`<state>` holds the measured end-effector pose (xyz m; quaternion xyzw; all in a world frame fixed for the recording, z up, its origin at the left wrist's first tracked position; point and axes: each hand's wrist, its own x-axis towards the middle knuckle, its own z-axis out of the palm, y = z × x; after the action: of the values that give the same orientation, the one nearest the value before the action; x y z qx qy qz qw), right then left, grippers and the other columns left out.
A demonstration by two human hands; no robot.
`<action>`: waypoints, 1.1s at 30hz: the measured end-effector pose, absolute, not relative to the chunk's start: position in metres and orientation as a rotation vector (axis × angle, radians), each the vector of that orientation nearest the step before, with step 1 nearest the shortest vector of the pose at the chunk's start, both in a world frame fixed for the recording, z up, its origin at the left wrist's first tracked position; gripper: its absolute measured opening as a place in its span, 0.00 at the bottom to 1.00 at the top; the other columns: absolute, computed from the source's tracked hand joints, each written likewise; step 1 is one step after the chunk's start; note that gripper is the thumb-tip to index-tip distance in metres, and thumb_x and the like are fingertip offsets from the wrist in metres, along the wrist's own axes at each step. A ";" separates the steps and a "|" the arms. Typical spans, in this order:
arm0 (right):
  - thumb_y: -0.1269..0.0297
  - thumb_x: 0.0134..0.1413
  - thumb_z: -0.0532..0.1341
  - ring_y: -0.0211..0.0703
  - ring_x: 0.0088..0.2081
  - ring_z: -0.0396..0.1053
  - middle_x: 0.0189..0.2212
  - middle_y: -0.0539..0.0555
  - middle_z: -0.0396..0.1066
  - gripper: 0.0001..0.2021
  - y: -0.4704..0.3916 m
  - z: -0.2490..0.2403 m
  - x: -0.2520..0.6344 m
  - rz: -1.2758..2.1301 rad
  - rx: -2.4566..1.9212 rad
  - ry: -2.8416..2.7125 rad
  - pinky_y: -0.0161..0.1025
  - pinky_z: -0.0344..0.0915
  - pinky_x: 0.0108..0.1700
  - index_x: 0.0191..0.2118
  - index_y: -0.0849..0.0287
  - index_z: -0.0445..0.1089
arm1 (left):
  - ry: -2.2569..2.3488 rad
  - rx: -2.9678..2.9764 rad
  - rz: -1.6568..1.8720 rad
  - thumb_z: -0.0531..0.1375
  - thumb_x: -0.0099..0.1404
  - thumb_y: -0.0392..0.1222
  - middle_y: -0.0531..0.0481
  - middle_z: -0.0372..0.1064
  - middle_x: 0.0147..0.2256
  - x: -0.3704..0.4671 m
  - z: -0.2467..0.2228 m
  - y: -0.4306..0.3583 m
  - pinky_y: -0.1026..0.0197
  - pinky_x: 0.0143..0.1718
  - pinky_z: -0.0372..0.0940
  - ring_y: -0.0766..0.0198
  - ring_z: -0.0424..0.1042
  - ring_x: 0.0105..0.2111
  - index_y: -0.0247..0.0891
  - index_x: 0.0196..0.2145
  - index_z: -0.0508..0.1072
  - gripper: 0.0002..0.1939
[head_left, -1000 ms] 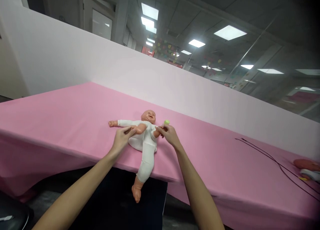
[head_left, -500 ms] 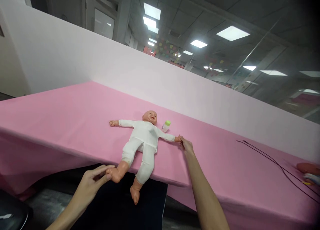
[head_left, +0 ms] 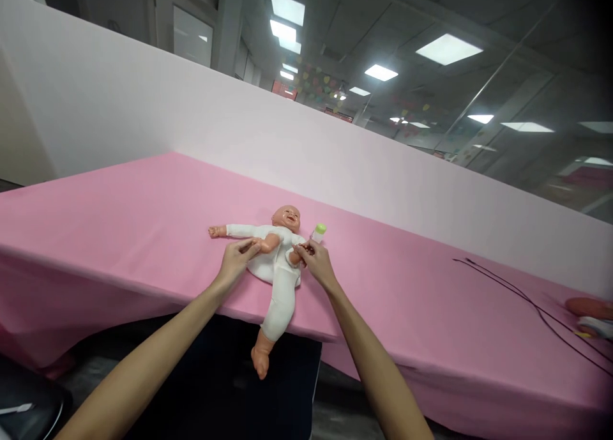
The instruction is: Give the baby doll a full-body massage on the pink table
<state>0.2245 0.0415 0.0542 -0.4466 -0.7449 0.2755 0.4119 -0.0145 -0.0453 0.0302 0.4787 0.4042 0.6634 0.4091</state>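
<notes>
A baby doll [head_left: 283,299] with a white cloth body lies on its back on the pink-covered table [head_left: 158,223], head toward the wall. My left hand [head_left: 238,259] pinches one of its feet, with that leg folded up over the belly. My right hand [head_left: 315,259] grips the doll's hand, whose arm is bent in across the chest near the raised foot. The other leg hangs over the table's front edge, and the other arm stretches out sideways. Just beyond my right hand stands a small bottle [head_left: 318,232] with a green cap, its lower part hidden.
Thin black cables [head_left: 522,297] run across the right side of the table, near a partly visible orange and white object [head_left: 591,312] at the edge. A white partition [head_left: 230,133] rises behind the table. A dark seat [head_left: 29,389] is at lower left.
My left hand has lifted the doll's foot from the table's front edge up over its belly. My right hand has brought the doll's outstretched arm inward across the chest.
</notes>
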 end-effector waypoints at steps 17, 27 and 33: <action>0.46 0.40 0.76 0.35 0.20 0.64 0.18 0.48 0.69 0.22 0.076 0.023 0.317 0.788 -1.279 -1.031 0.34 0.64 0.23 0.24 0.60 0.72 | 1.199 1.378 1.460 0.69 0.63 0.50 0.49 0.78 0.33 -0.035 -0.032 -0.172 0.61 0.36 0.70 0.58 0.76 0.34 0.44 0.41 0.86 0.12; 0.38 0.54 0.67 0.40 0.22 0.67 0.19 0.50 0.70 0.25 0.040 0.059 0.233 0.695 -1.122 -1.932 0.37 0.62 0.25 0.26 0.57 0.72 | 0.985 1.178 1.661 0.68 0.62 0.53 0.40 0.82 0.45 0.000 0.026 -0.044 0.51 0.54 0.69 0.46 0.78 0.49 0.33 0.40 0.84 0.19; 0.41 0.43 0.74 0.38 0.23 0.67 0.22 0.51 0.72 0.24 0.076 0.053 0.294 0.792 -1.225 -1.381 0.37 0.67 0.27 0.26 0.59 0.74 | 1.148 1.300 1.579 0.69 0.64 0.52 0.45 0.82 0.43 -0.027 0.006 -0.123 0.56 0.47 0.71 0.51 0.78 0.44 0.41 0.45 0.85 0.17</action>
<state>0.2938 0.0761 0.0531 -0.5145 -0.5802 0.3328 0.5365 -0.0268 -0.1229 0.0056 0.5109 0.4512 0.6205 0.3879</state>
